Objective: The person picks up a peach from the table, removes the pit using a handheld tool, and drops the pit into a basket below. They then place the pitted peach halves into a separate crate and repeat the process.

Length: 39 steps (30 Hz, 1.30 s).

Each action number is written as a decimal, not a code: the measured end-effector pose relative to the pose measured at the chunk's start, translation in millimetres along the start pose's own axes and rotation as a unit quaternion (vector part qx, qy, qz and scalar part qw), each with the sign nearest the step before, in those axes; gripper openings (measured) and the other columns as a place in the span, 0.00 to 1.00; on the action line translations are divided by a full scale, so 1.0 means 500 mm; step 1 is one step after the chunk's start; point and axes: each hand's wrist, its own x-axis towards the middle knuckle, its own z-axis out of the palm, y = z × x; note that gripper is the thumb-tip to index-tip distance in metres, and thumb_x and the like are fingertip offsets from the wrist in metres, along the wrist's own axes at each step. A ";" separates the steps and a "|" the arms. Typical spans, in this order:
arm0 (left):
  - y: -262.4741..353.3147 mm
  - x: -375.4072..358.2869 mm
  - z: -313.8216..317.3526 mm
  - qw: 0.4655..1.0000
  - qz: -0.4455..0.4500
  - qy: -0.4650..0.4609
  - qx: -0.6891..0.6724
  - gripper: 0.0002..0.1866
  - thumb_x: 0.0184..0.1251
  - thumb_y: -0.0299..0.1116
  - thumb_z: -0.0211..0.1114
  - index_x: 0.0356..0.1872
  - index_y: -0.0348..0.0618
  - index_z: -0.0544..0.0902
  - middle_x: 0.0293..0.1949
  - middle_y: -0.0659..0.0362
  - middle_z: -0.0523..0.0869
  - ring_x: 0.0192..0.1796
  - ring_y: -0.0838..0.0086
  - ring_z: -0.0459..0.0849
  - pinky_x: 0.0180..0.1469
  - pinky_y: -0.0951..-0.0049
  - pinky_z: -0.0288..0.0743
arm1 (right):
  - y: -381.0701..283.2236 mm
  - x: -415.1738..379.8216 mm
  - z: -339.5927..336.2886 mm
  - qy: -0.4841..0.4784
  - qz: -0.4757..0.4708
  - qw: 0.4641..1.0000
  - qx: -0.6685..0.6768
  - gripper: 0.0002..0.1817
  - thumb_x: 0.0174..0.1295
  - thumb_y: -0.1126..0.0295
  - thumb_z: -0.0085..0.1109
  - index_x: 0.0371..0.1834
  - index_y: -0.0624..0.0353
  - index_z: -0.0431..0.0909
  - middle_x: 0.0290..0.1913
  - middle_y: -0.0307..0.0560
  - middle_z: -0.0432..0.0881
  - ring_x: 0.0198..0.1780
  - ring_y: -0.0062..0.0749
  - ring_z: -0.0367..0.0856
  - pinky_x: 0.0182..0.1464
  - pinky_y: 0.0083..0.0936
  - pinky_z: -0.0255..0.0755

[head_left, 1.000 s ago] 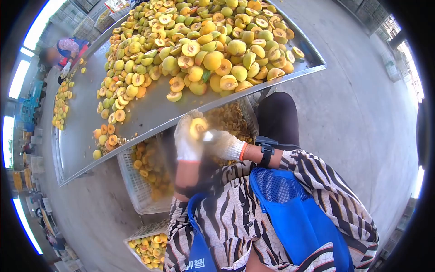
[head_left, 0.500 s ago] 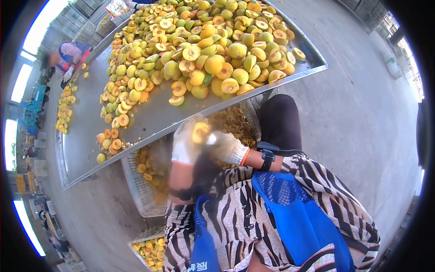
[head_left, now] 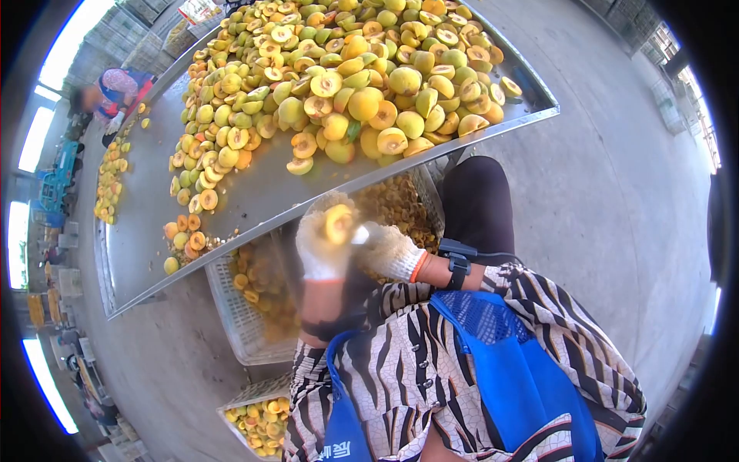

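Observation:
My left hand, in a white knit glove, grips a halved yellow peach with its cut face up. My right hand, also gloved, is closed on a small metal tool whose tip is pressed into the peach half. Both hands are held just below the near edge of the steel table, over a white plastic crate. A big heap of halved and whole peaches covers the table above my hands.
The crate under my hands holds orange peach pieces. A second crate of peaches stands lower left. Another person works at the table's far left end beside a strip of peaches. Bare concrete floor lies to the right.
My hands have stayed together on the peach half, shifting only slightly as the tool works in it. The view has swayed a little.

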 end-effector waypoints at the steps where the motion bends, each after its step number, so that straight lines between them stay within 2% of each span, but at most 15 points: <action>1: -0.003 -0.001 0.000 0.999 0.027 0.001 0.044 0.12 0.67 0.36 0.59 0.40 0.36 0.82 0.39 0.49 0.85 0.42 0.58 0.84 0.47 0.60 0.80 | -0.008 -0.002 -0.005 -0.010 0.010 1.000 0.009 0.15 0.62 0.63 0.56 0.48 0.57 0.80 0.42 0.61 0.84 0.45 0.60 0.82 0.44 0.45 0.77; 6: -0.032 0.003 -0.010 0.992 0.073 0.025 0.101 0.14 0.76 0.37 0.54 0.43 0.35 0.79 0.40 0.50 0.84 0.40 0.62 0.84 0.46 0.64 0.81 | 0.033 0.016 0.028 -0.020 -0.088 0.995 0.030 0.16 0.62 0.64 0.55 0.50 0.57 0.80 0.43 0.60 0.85 0.46 0.59 0.83 0.46 0.43 0.78; 9: -0.040 -0.003 -0.012 0.979 0.120 0.026 0.160 0.14 0.76 0.38 0.55 0.44 0.35 0.79 0.40 0.50 0.84 0.39 0.62 0.84 0.45 0.65 0.81 | -0.048 0.002 -0.039 -0.144 0.074 0.984 0.067 0.15 0.62 0.65 0.55 0.49 0.57 0.80 0.47 0.61 0.84 0.49 0.57 0.82 0.48 0.44 0.78; 15: -0.055 -0.001 -0.020 0.971 0.161 0.021 0.177 0.15 0.77 0.39 0.55 0.46 0.35 0.79 0.42 0.50 0.85 0.40 0.63 0.84 0.45 0.67 0.81 | 0.043 0.022 0.010 -0.054 -0.080 0.995 -0.026 0.14 0.62 0.66 0.54 0.46 0.59 0.81 0.44 0.61 0.84 0.47 0.56 0.82 0.47 0.44 0.77; 18: -0.047 -0.005 -0.023 0.975 0.140 0.018 0.171 0.16 0.77 0.39 0.55 0.48 0.34 0.79 0.43 0.49 0.84 0.41 0.62 0.84 0.46 0.68 0.80 | -0.030 -0.005 -0.054 -0.196 0.025 0.968 0.157 0.12 0.62 0.66 0.54 0.44 0.60 0.81 0.42 0.59 0.84 0.44 0.58 0.81 0.45 0.44 0.76; 21: -0.037 -0.006 -0.033 0.982 0.112 0.004 0.150 0.16 0.77 0.39 0.55 0.49 0.34 0.79 0.45 0.49 0.84 0.42 0.62 0.83 0.46 0.69 0.80 | -0.078 -0.009 -0.077 -0.218 0.130 0.949 0.188 0.11 0.62 0.66 0.55 0.40 0.61 0.80 0.40 0.58 0.84 0.42 0.59 0.80 0.43 0.45 0.75; 24: -0.015 -0.006 -0.035 0.968 0.105 -0.071 0.215 0.16 0.78 0.38 0.54 0.48 0.33 0.80 0.47 0.48 0.83 0.43 0.62 0.83 0.45 0.69 0.80 | 0.002 0.027 -0.028 -0.119 -0.114 0.986 -0.023 0.11 0.63 0.65 0.54 0.40 0.61 0.80 0.39 0.55 0.85 0.40 0.53 0.81 0.43 0.41 0.75; 25: 0.016 -0.009 -0.027 0.990 0.013 -0.088 0.106 0.15 0.77 0.37 0.53 0.47 0.33 0.81 0.47 0.49 0.84 0.44 0.62 0.83 0.46 0.69 0.80 | -0.009 0.013 -0.024 -0.116 -0.017 0.991 0.067 0.12 0.64 0.64 0.53 0.41 0.61 0.80 0.38 0.54 0.84 0.40 0.46 0.82 0.44 0.40 0.75; 27: 0.058 -0.016 -0.017 0.991 -0.112 -0.074 -0.027 0.14 0.77 0.37 0.54 0.42 0.35 0.82 0.42 0.53 0.84 0.40 0.67 0.82 0.43 0.71 0.78 | -0.016 0.003 -0.024 -0.136 -0.038 0.990 0.012 0.12 0.70 0.63 0.51 0.43 0.60 0.80 0.37 0.48 0.84 0.39 0.35 0.82 0.41 0.34 0.76; 29: 0.036 -0.022 -0.004 0.997 -0.031 -0.016 0.070 0.15 0.76 0.39 0.57 0.34 0.38 0.83 0.32 0.59 0.84 0.32 0.75 0.80 0.34 0.76 0.74 | -0.016 -0.013 -0.008 -0.112 -0.056 0.992 0.032 0.12 0.73 0.62 0.51 0.41 0.58 0.81 0.32 0.38 0.82 0.35 0.29 0.82 0.35 0.32 0.77; 31: 0.022 -0.031 0.022 0.992 -0.028 0.089 0.082 0.18 0.74 0.44 0.61 0.29 0.41 0.84 0.24 0.64 0.83 0.26 0.81 0.77 0.29 0.79 0.70 | 0.043 0.004 0.010 -0.080 -0.337 0.887 -0.304 0.06 0.67 0.67 0.58 0.35 0.57 0.80 0.26 0.36 0.79 0.25 0.27 0.77 0.28 0.27 0.73; 32: 0.010 -0.030 0.024 0.984 -0.036 0.116 0.129 0.18 0.73 0.47 0.63 0.30 0.42 0.84 0.24 0.66 0.82 0.25 0.84 0.75 0.28 0.79 0.69 | -0.044 -0.005 -0.005 -0.154 -0.034 0.987 -0.024 0.05 0.66 0.68 0.58 0.35 0.58 0.79 0.25 0.37 0.78 0.25 0.27 0.78 0.27 0.27 0.73; 33: 0.005 -0.030 0.025 0.986 -0.030 0.109 0.120 0.19 0.72 0.48 0.64 0.29 0.42 0.84 0.23 0.67 0.81 0.24 0.85 0.74 0.27 0.81 0.67 | -0.122 -0.030 -0.036 -0.207 0.303 0.900 0.237 0.05 0.64 0.70 0.59 0.35 0.59 0.79 0.25 0.37 0.78 0.26 0.27 0.78 0.27 0.26 0.73; 38: -0.050 -0.002 -0.005 0.999 0.012 0.040 -0.029 0.18 0.73 0.45 0.63 0.31 0.39 0.82 0.25 0.62 0.83 0.23 0.81 0.77 0.24 0.79 0.70 | -0.047 -0.025 0.015 -0.093 0.075 0.977 0.179 0.08 0.62 0.65 0.64 0.37 0.58 0.79 0.22 0.36 0.77 0.18 0.19 0.73 0.20 0.20 0.64; 39: -0.061 0.005 -0.011 0.997 0.025 0.036 -0.071 0.17 0.73 0.44 0.64 0.30 0.40 0.81 0.23 0.62 0.82 0.21 0.83 0.75 0.22 0.80 0.66 | -0.104 -0.030 -0.012 -0.156 0.186 0.954 0.175 0.07 0.63 0.67 0.63 0.38 0.58 0.79 0.22 0.36 0.77 0.19 0.19 0.73 0.21 0.20 0.65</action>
